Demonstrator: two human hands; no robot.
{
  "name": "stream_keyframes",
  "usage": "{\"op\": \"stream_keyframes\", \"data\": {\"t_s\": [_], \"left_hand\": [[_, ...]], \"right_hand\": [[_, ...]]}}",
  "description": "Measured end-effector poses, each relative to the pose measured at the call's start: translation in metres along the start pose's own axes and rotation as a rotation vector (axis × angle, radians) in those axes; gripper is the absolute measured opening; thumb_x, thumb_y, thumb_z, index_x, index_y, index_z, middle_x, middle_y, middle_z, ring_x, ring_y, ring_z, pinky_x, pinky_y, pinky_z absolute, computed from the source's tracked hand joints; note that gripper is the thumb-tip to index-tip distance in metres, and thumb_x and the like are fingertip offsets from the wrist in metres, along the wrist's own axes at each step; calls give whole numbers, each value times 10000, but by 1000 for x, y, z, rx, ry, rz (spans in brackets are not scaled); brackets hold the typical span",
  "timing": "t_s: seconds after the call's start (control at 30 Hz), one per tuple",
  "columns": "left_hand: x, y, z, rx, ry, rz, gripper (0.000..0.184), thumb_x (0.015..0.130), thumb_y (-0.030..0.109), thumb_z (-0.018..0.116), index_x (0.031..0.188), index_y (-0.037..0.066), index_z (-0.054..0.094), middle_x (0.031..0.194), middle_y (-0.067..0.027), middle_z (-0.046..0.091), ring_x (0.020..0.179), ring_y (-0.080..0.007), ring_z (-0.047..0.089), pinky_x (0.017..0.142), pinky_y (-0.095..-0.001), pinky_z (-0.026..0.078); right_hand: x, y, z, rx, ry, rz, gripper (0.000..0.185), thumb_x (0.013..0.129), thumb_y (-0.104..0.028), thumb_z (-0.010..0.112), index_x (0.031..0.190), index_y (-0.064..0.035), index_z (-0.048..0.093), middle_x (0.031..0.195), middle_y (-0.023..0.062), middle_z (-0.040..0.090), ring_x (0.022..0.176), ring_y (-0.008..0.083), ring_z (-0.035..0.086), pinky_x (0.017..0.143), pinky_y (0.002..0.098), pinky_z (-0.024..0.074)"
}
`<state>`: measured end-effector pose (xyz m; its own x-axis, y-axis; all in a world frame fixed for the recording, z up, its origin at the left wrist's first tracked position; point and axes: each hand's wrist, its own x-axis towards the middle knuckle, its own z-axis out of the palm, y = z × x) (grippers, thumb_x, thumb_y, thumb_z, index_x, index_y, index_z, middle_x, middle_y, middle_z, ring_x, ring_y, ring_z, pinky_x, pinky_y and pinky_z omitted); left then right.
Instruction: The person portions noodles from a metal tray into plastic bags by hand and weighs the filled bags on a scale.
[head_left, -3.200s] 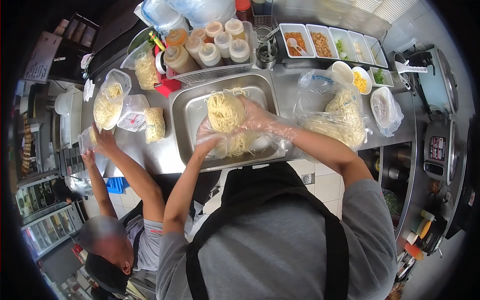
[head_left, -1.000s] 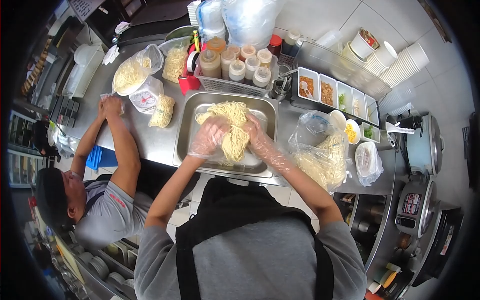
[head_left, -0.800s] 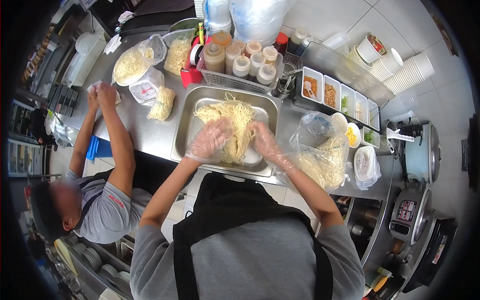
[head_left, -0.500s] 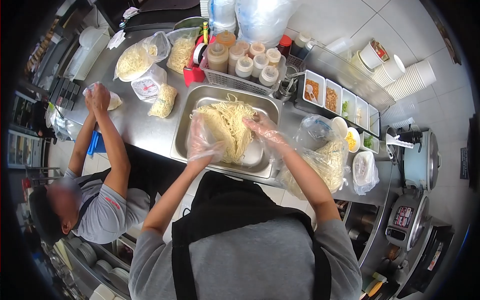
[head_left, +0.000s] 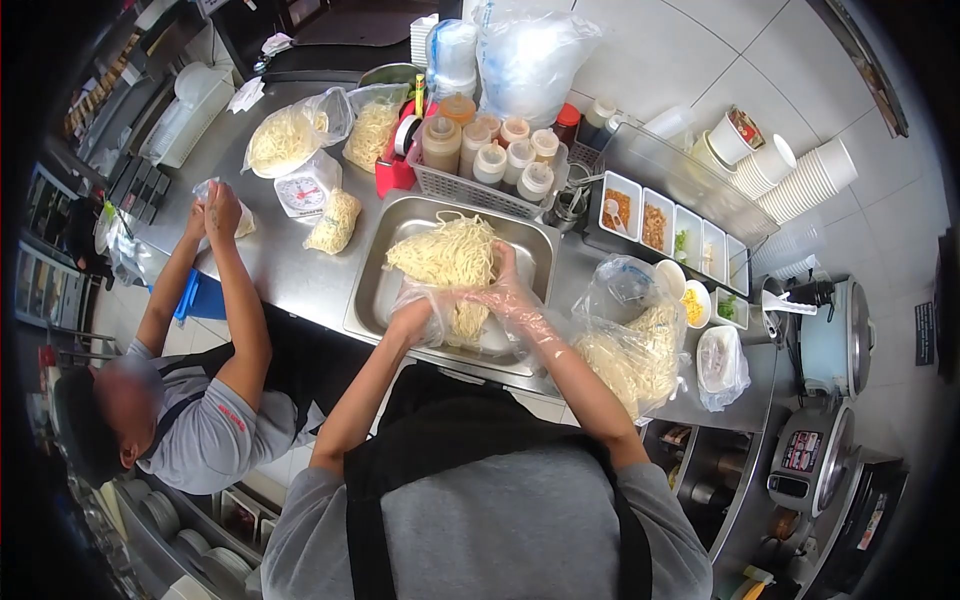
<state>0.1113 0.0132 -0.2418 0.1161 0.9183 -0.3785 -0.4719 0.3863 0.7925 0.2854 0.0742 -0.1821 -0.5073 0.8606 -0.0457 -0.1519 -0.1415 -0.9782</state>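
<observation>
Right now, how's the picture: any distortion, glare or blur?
In the head view: heavy fisheye bending and black corners; bright glare on the steel counter left of the metal pan; glints on the clear glove of the right hand; the noodles fairly sharp; a blurred patch over the co-worker's head.

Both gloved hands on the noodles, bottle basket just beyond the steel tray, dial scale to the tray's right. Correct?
Wrong side: in the head view, the dial scale sits left of the steel tray. The rest stands: left hand and right hand, gloved, on the noodles, bottle basket just beyond the tray.
</observation>
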Motion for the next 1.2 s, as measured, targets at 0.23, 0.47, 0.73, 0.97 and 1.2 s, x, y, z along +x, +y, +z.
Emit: {"op": "stream_keyframes", "data": {"t_s": [0.23, 0.47, 0.73, 0.97, 1.2], "left_hand": [[-22, 29, 22, -64, 63, 243, 669, 618, -13, 795, 1215, 30, 495, 1106, -89, 616, 1012, -186, 593, 865, -308, 509], [-12, 50, 14, 607, 47, 216, 682, 612, 141, 824, 1218, 38, 528, 1202, -75, 594, 1072, -168, 568, 953, -285, 440], [-2, 42, -3, 731, 8, 347, 555, 752, 112, 724, 1254, 40, 498, 1239, -84, 562, 1104, -211, 544, 964, -335, 427], [3, 44, -9, 797, 80, 518, 547, 760, 137, 708, 1256, 34, 501, 1305, -108, 505, 1202, -232, 466, 1034, -345, 348], [-10, 82, 5, 873, 43, 644, 583, 714, 114, 750, 1235, 27, 502, 1221, -99, 568, 1100, -216, 548, 974, -323, 413]], "right_hand": [[-14, -19, -12, -200, -219, -53, 1110, 572, -83, 867, 1418, -80, 149, 1360, 97, 389, 1231, 193, 410, 1034, 331, 354], [-20, -29, -5, -109, -129, -118, 1023, 547, -141, 889, 1367, -21, 289, 1304, 78, 456, 1183, 193, 448, 1019, 318, 356], [-28, -69, 3, -369, -12, -219, 750, 657, -89, 814, 1289, -15, 418, 1190, 84, 552, 1094, 162, 507, 958, 299, 397], [-29, -53, -1, -232, 79, -143, 717, 686, -103, 793, 1284, -8, 408, 1207, 79, 542, 1090, 170, 510, 958, 296, 394], [-24, -52, -5, -378, 27, -127, 708, 662, -107, 811, 1262, -13, 449, 1191, 79, 556, 1081, 178, 518, 952, 303, 405]]}}
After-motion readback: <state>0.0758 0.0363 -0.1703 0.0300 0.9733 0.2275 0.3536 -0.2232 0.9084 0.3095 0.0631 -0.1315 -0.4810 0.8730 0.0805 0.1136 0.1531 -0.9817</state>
